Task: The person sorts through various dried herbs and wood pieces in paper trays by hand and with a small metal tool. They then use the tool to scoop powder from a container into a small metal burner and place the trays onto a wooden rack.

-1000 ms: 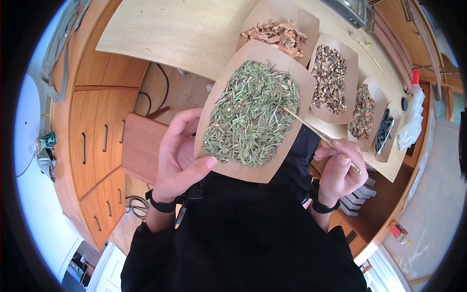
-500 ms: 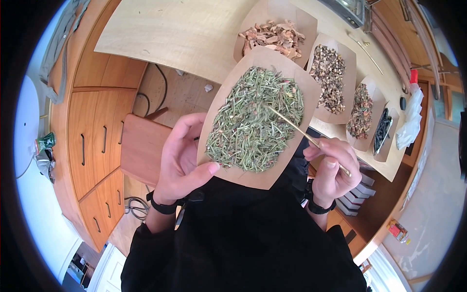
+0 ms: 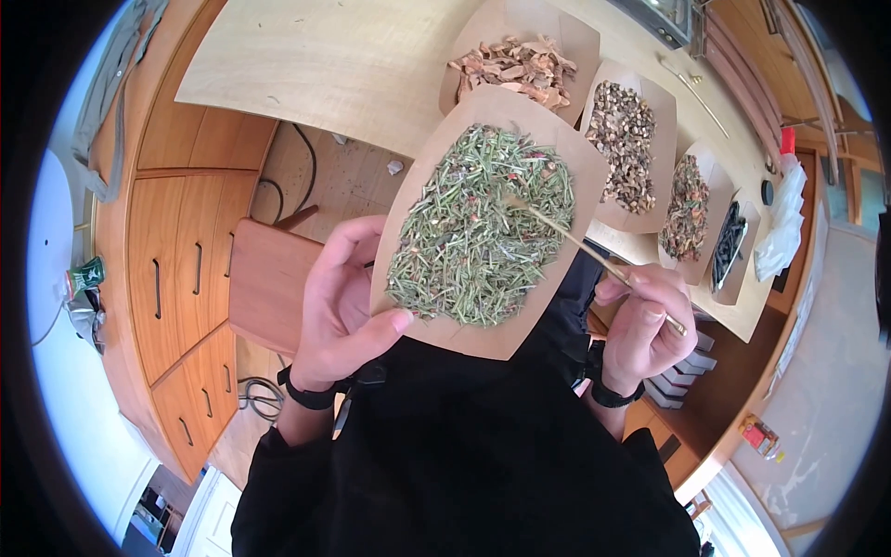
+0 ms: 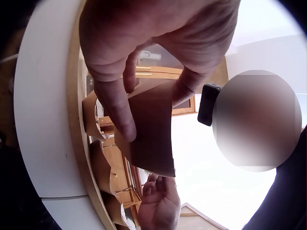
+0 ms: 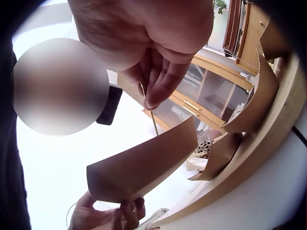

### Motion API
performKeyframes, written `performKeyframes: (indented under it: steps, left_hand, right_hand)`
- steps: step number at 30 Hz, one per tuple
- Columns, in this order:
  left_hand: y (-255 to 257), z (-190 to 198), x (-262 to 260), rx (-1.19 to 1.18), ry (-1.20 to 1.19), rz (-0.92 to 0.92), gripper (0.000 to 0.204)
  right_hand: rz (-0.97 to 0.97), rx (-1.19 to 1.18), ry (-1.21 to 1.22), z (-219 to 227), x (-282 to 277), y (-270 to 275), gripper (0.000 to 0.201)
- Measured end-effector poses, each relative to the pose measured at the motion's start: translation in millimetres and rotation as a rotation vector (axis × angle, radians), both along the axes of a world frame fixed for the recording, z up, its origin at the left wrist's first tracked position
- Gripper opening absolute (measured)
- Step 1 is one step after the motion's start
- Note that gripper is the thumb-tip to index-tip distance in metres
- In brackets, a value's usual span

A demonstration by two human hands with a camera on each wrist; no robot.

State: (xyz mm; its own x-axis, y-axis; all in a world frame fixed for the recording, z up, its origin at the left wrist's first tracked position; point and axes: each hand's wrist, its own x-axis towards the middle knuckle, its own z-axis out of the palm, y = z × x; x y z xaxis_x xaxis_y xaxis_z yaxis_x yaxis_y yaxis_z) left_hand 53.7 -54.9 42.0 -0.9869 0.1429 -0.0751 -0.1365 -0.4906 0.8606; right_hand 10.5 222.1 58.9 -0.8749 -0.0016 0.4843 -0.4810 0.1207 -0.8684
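Paper tray (image 3: 483,343), brown, broad: raised off the desk (image 3: 306,65), clamped in left grip (image 3: 336,316), to the right of same; thumb over near rim, fingers bent against outer wall as per left wrist view. Contents: dried green herb (image 3: 478,232), chopped, red-flecked, heaped across most of the tray floor. Gold-coloured rod (image 3: 575,239), slender: pinched between thumb and fingers of right grip (image 3: 650,327); far end among the herb, up and left of right grip, exact tip blurred; near end projecting just past the fingers. On pale wooden desk, beyond both grips: second tray (image 3: 561,23) with orange-brown pieces (image 3: 520,70), partly covered from view; third tray (image 3: 665,139) with tan and dark chunks (image 3: 626,121). Nearer right grip, above and right: fourth tray (image 3: 720,190) with mixed reddish-green bits (image 3: 685,209); small fifth tray (image 3: 750,246) with black strips (image 3: 729,243). Well right of right grip: white plastic bag (image 3: 782,223), red at top. Left of left grip: brown wooden panel (image 3: 269,283). Black bands (image 3: 308,397), one on each wrist, below either grip.
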Motion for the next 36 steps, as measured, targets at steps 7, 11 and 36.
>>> performKeyframes:
  steps: [7, 11, 36]
  left_hand:
    - [0.8, 0.5, 1.1, -0.016, -0.010, -0.011, 0.069]
    - [-1.1, -0.7, 0.9, -0.019, -0.004, -0.022, 0.069]
    - [-0.1, 2.0, -0.2, -0.040, 0.000, -0.046, 0.068]
  right_hand:
    - [0.060, 0.031, -0.011, 1.7, -3.2, -7.5, 0.030]
    - [0.111, -0.036, -0.047, 3.6, -2.0, -1.8, 0.032]
    - [0.229, -0.083, -0.071, 12.6, 5.8, -5.2, 0.030]
